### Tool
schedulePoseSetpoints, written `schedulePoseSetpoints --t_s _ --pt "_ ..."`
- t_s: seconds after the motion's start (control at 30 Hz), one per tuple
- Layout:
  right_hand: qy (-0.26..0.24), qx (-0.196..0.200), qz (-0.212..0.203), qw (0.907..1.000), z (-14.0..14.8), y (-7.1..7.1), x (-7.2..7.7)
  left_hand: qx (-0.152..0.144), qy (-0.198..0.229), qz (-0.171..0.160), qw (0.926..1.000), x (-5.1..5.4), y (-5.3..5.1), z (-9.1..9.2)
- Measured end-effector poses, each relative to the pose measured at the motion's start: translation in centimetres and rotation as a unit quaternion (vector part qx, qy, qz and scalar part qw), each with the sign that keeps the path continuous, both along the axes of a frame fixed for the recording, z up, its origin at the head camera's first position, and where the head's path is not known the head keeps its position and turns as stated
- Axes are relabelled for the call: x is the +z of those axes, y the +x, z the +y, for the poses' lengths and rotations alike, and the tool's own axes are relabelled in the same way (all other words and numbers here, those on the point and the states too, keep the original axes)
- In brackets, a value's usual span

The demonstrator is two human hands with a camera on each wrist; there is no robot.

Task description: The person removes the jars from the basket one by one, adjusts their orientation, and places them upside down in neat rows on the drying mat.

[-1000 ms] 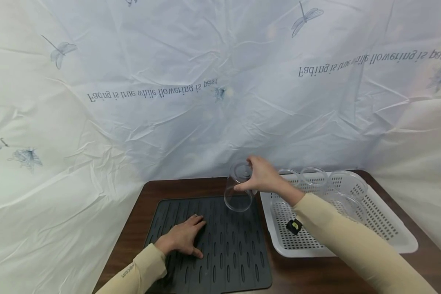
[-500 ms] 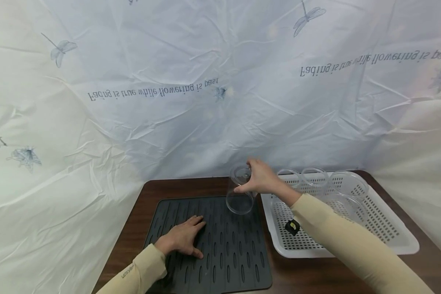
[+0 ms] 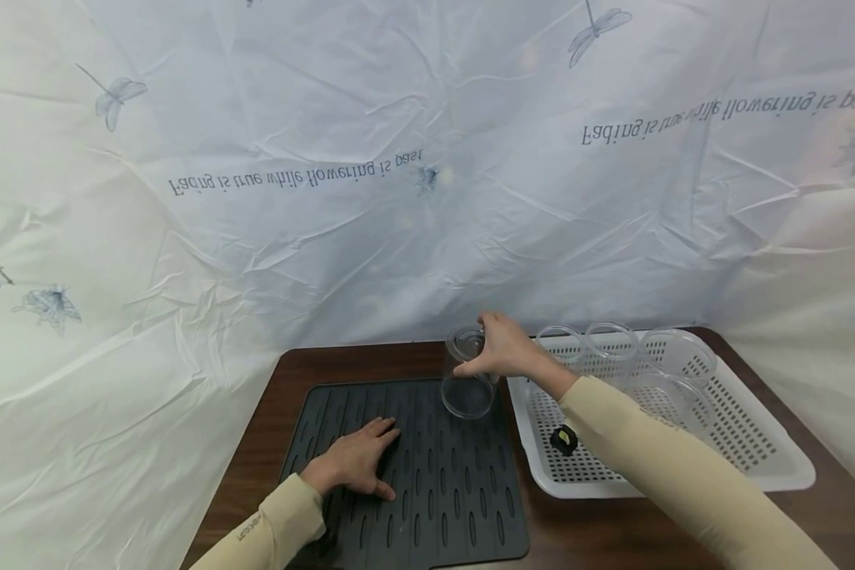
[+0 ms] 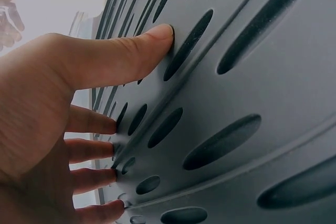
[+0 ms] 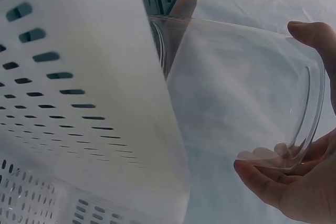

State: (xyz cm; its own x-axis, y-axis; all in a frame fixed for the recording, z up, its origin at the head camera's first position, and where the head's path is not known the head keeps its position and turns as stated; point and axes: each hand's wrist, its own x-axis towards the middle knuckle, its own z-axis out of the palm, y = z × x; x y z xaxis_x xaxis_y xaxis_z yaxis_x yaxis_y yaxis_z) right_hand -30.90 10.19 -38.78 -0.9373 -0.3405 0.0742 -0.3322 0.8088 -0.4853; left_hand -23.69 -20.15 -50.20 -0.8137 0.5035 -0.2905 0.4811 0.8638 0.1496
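Near the far right corner of the black drying mat (image 3: 456, 467), my right hand (image 3: 506, 346) grips a clear cup (image 3: 466, 389) around its upper end. The cup stands bottom up, its wide rim down at the mat. In the right wrist view, the thumb lies on one side of the cup (image 5: 236, 87) and curled fingers on the other, by its thick base. My left hand (image 3: 356, 457) rests on the mat's left half with spread fingers. Its fingertips and thumb touch the ribbed, slotted surface, as the left wrist view shows.
Right of the mat stands a white perforated basket (image 3: 791, 477) holding several clear cups (image 3: 677, 356). A small black object (image 3: 564, 440) with a yellow-green mark lies in it. A brown wooden table (image 3: 370, 363) carries everything; a white printed sheet (image 3: 328, 261) hangs behind.
The cup has gone from tilted to upright, and its rim has come down slightly to the right. My right hand has lowered a little with it. The left hand stays put.
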Motion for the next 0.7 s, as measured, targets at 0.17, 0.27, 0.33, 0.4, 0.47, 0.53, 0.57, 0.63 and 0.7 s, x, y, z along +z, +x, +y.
schedulePoseSetpoints --t_s 0.17,0.27,0.33,0.4,0.47,0.53,0.57,0.63,0.7 --pt "0.006 -0.003 -0.008 0.9999 -0.1 -0.1 -0.3 -0.002 -0.002 0.002 1.0 -0.1 0.0 0.0" --pt "0.009 -0.005 -0.012 0.9999 -0.2 -0.2 -0.5 -0.004 -0.002 0.005 1.0 0.0 0.0 0.0" --pt "0.009 -0.005 -0.012 0.9999 -0.2 -0.2 -0.6 -0.007 -0.003 0.007 0.9999 0.1 0.0 -0.1" --pt "0.007 -0.002 -0.01 0.9999 -0.3 -0.3 -0.8 -0.008 -0.003 0.007 0.9999 0.2 0.1 -0.1" --pt "0.004 0.001 -0.009 1.0 -0.2 -0.4 -1.0 -0.009 -0.003 0.005 0.9999 0.4 0.2 -0.1" --pt "0.002 0.001 -0.011 0.9999 -0.2 -0.4 -1.2 -0.01 -0.004 0.002 0.9999 0.4 0.2 -0.1" --pt "0.002 0.0 -0.012 0.9999 -0.2 -0.4 -1.2 -0.01 -0.003 -0.001 0.9999 0.4 0.2 0.0" --pt "0.004 -0.002 -0.013 0.9999 -0.2 -0.3 -1.4 -0.011 -0.005 -0.002 0.9999 0.4 0.1 0.0" --pt "0.007 -0.005 -0.014 0.9999 -0.3 -0.3 -1.4 -0.01 -0.009 -0.002 0.9999 0.4 0.0 0.1"
